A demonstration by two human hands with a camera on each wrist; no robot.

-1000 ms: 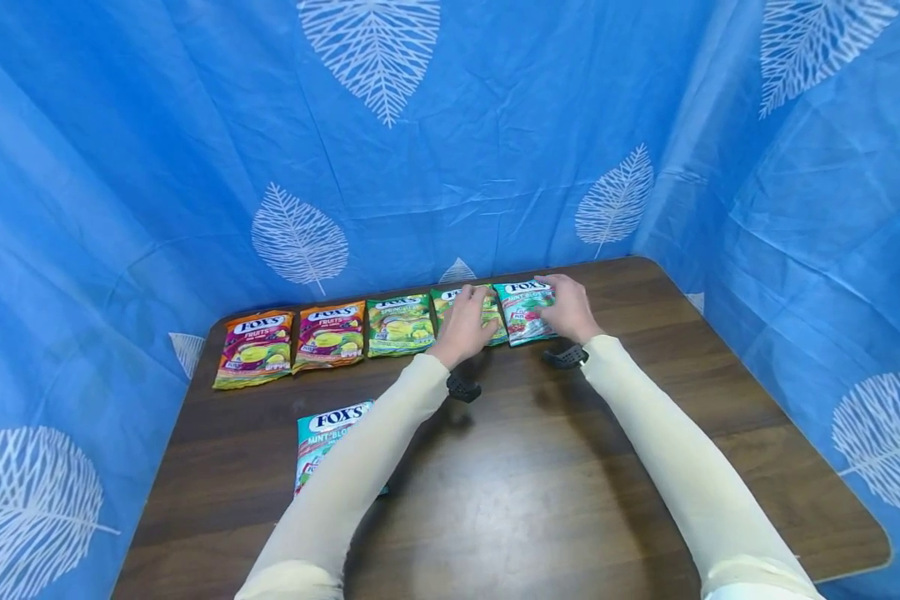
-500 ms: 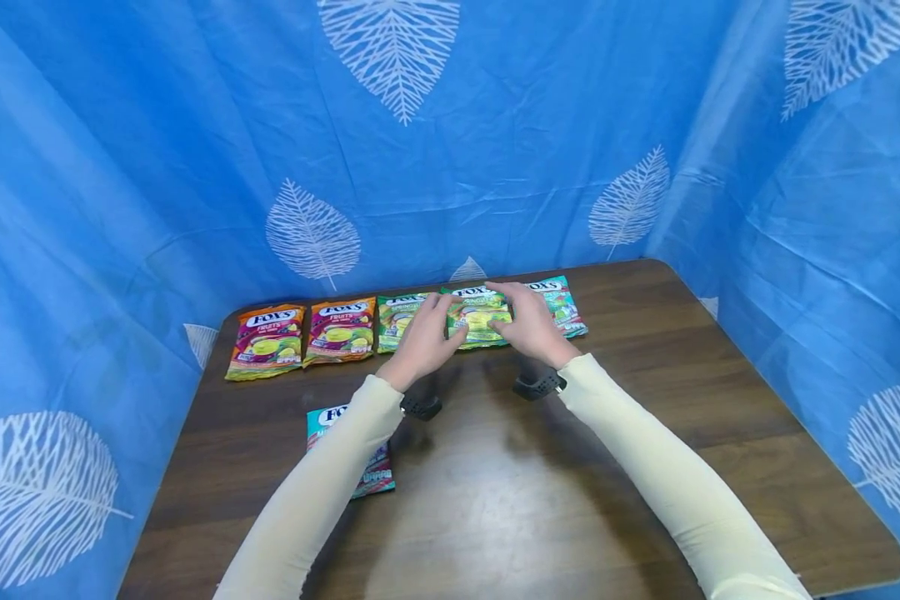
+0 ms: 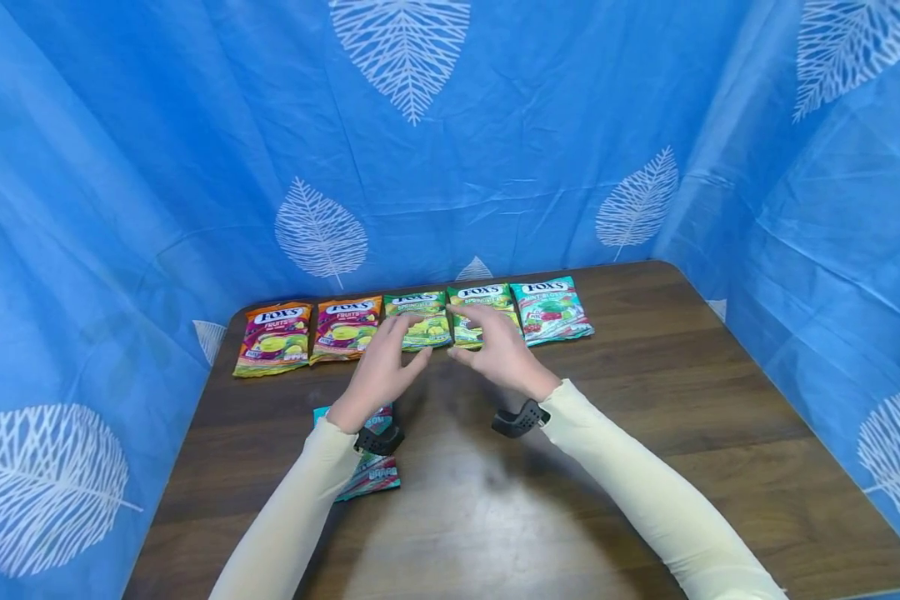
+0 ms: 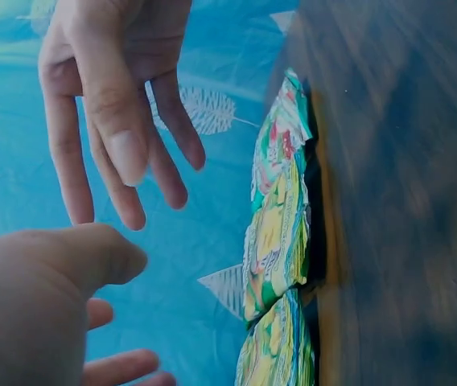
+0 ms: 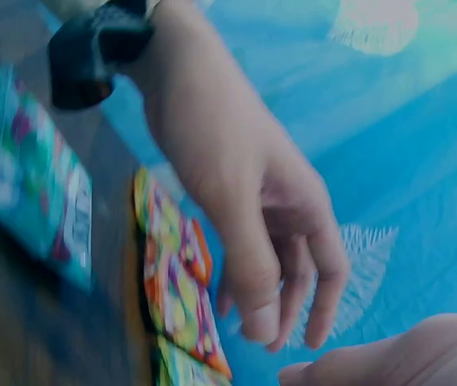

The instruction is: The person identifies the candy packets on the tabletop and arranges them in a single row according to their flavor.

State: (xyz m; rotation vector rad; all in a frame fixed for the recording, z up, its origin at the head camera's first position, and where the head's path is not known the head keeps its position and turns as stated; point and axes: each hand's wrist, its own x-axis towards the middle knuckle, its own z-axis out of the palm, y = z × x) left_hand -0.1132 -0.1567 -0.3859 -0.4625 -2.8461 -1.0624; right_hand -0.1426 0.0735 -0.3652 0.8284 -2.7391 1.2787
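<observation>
My left hand (image 3: 378,371) hovers above the table with relaxed fingers, holding nothing. Its wrist overlaps a teal mint candy bag (image 3: 375,479) lying nearer to me. Close by on the right, my right hand (image 3: 501,354) is raised too, fingers loosely bent and nothing in them. Behind the hands a row of candy bags lies along the back edge: two orange-purple fruit bags (image 3: 273,342) (image 3: 345,332), two green bags (image 3: 420,310) (image 3: 487,302), and a teal mint bag (image 3: 552,310) at the right end. In the left wrist view, both hands are apart from the green bag (image 4: 273,241).
The brown wooden table (image 3: 645,417) has a rounded corner at the back right. A blue curtain (image 3: 450,192) with white leaf prints hangs right behind the table and along its sides. Each wrist wears a black strap (image 3: 521,419).
Both hands have drawn back from the right end of the row and moved left and towards me. The right hand has left the teal bag, which now lies uncovered.
</observation>
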